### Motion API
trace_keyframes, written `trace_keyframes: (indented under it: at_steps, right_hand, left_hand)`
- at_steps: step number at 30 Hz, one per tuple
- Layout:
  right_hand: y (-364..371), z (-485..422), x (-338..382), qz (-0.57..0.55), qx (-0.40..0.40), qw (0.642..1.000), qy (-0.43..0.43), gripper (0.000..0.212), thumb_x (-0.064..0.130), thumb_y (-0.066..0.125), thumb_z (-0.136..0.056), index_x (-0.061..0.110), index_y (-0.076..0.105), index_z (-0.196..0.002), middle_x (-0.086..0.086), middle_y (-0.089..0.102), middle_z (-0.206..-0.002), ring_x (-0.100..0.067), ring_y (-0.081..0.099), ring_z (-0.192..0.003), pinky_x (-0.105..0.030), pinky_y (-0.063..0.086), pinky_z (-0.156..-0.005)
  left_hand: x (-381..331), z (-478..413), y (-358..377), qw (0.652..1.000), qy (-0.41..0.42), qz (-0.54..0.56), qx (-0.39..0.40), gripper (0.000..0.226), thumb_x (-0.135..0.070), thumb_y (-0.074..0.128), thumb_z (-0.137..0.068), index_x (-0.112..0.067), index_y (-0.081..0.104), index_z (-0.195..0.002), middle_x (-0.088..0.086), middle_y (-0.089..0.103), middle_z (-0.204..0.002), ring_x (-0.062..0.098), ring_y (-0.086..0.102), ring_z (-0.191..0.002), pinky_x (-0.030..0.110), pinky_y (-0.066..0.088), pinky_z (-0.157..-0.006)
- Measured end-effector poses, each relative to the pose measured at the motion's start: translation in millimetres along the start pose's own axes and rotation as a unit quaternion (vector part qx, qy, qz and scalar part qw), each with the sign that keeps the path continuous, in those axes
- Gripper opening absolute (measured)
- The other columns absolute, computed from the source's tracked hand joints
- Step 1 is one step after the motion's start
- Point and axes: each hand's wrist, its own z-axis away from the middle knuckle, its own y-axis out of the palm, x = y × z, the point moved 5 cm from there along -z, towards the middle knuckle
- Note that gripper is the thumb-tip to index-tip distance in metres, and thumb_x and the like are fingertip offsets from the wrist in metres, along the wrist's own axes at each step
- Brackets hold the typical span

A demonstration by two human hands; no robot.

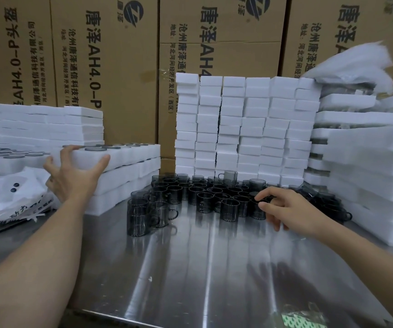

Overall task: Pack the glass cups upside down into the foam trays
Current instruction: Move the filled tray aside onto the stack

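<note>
smoky grey glass cups [230, 209], white foam trays [129, 155], brown cartons [119, 67] (black lettering), silver table [214, 268]

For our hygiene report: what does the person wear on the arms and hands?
Nothing worn shows. The left hand and right hand have no gloves; the left forearm and right forearm are bare, with no sleeve in view. No watch, bracelet or ring can be seen.
</note>
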Motion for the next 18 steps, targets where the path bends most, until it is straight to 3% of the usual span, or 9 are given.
trace_keyframes:
  at_steps: [5,10,14,18]
  right_hand:
    - [1.5,0.5,-2.1,0.001,0.010,1.000,0.003,0.009,0.032,0.063,-0.106,0.039,0.068,-0.109,-0.004,0.076,-0.076,-0.018,0.072,-0.061,-0.026,0.050,-0.052]
    - [3.3,1.0,-2.6,0.005,0.016,1.000,0.006,0.008,0.033,0.064,-0.106,0.038,0.068,-0.110,-0.003,0.076,-0.075,-0.018,0.072,-0.061,-0.029,0.050,-0.053]
    - [3.1,2.3,-0.9,0.007,0.018,1.000,0.010,0.008,0.032,0.063,-0.106,0.037,0.069,-0.110,-0.002,0.076,-0.075,-0.017,0.072,-0.062,-0.026,0.049,-0.052]
    - [4.9,4.1,2.5,0.013,0.020,1.000,0.013,0.008,0.030,0.062,-0.106,0.034,0.069,-0.110,-0.002,0.076,-0.075,-0.017,0.072,-0.061,-0.025,0.049,-0.052]
  left_hand:
    - [7.7,-14.0,3.4,0.998,-0.039,-0.006,0.051,0.097,-0.094,0.068,-0.064,-0.050,0.035,-0.144,0.015,0.016,-0.173,0.053,0.026,-0.153,0.063,0.017,-0.126]
    - [15.0,-13.0,10.6,0.995,-0.042,-0.033,0.081,0.117,-0.088,0.080,-0.057,-0.062,0.015,-0.150,0.014,-0.002,-0.178,0.045,0.003,-0.163,0.069,0.008,-0.125]
    - [16.6,-16.4,9.2,0.995,-0.044,-0.039,0.077,0.118,-0.089,0.076,-0.052,-0.062,0.017,-0.150,0.017,0.003,-0.176,0.051,0.015,-0.159,0.068,0.011,-0.124]
    - [12.5,-15.2,11.8,0.996,-0.025,-0.044,0.073,0.114,-0.081,0.086,-0.061,-0.059,0.019,-0.150,0.021,0.003,-0.175,0.050,0.011,-0.160,0.066,0.010,-0.126]
